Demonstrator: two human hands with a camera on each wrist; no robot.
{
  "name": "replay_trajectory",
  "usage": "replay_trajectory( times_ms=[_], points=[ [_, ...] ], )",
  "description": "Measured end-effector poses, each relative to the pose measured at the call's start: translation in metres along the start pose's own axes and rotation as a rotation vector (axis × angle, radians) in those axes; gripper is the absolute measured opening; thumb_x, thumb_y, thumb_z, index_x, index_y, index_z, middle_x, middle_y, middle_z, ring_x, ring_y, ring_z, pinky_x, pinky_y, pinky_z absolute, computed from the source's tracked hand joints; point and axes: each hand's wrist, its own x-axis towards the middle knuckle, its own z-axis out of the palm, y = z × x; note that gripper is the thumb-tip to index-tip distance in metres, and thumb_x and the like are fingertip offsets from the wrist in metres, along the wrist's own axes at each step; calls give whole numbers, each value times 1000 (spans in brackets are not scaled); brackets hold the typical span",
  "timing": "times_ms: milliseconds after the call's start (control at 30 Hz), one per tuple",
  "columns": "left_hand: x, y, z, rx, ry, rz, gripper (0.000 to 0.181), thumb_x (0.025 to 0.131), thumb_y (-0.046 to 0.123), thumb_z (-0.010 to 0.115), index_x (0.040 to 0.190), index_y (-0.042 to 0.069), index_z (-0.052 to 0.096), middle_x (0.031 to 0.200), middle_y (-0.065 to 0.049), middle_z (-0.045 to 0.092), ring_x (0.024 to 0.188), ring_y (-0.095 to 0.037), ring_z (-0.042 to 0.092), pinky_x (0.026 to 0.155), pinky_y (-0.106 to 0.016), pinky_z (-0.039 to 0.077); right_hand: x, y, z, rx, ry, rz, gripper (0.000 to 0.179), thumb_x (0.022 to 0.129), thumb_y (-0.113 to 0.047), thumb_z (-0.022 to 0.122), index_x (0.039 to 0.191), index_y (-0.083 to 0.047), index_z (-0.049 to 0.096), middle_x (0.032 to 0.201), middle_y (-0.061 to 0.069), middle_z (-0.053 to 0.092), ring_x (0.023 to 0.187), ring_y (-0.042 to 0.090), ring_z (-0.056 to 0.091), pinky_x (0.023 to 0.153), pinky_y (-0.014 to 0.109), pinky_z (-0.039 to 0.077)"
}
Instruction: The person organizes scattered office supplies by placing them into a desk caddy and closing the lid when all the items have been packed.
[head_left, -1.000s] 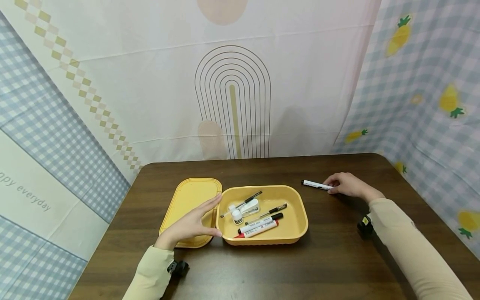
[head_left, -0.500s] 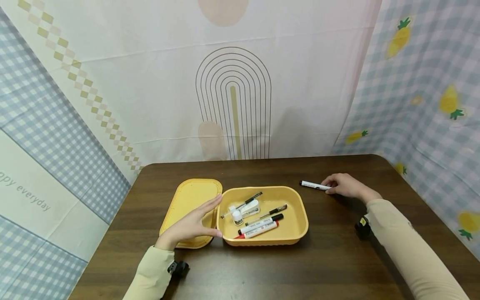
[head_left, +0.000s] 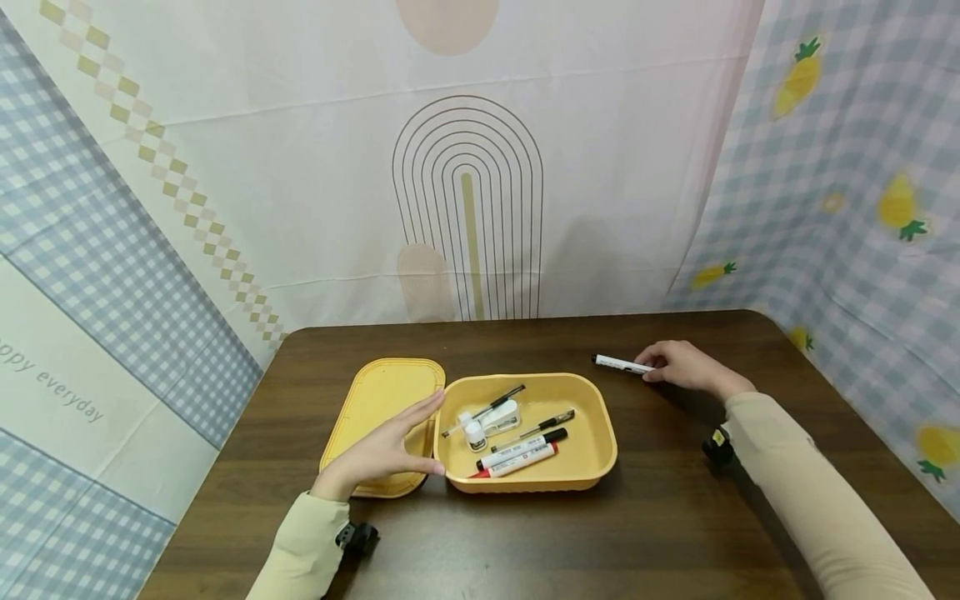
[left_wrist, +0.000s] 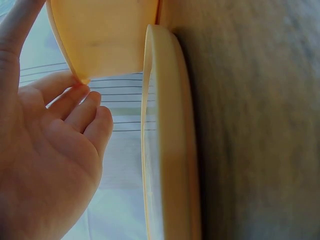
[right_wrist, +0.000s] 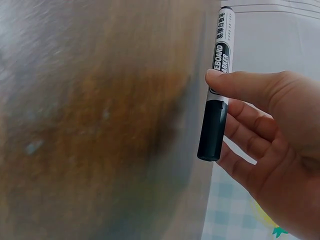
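Note:
My right hand (head_left: pixel 681 365) pinches a whiteboard marker (head_left: pixel 617 363) between thumb and fingers, just over the back right of the table. In the right wrist view the marker (right_wrist: pixel 212 127) shows a white barrel with printed lettering and a black cap. My left hand (head_left: pixel 390 446) rests against the left end of a yellow box (head_left: pixel 592 400), thumb and fingers spread wide. Fingertips (left_wrist: pixel 82 90) touch the box rim in the left wrist view. Inside the box lie a red-capped marker (head_left: pixel 517 461), a black-capped marker (head_left: pixel 517 450), two pens, a small white bottle (head_left: pixel 475 435) and a white stapler-like item (head_left: pixel 504 417).
A yellow lid (head_left: pixel 393 383) lies on the dark wooden table (head_left: pixel 480 550) left of the box, partly under my left hand. Patterned cloth (head_left: pixel 315 192) hangs behind the table and on both sides.
My right hand has moved slightly left with the marker in its fingers, toward the box. The left hand and the box have stayed in place.

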Motion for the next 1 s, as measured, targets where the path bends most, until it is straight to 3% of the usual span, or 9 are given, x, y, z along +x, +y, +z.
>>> replay_trajectory(
  times_ms=[733,1000],
  points=[
    [-1,-1,-1,-3,2,3,105,79,43,86,161,16,26,167,-8,18,152,-32,18,119,-57,21,22,-45,-33,-17,82,-86,24,93,-10,72,116,-3,72,103,6,70,91,23,63,77,43,52],
    [-1,-1,0,6,-1,8,106,79,46,85,162,16,25,168,-7,17,152,-30,18,119,-55,21,23,-61,-44,-3,120,-83,27,93,-10,73,119,-1,71,108,11,70,101,31,64,86,50,52]
  ],
)
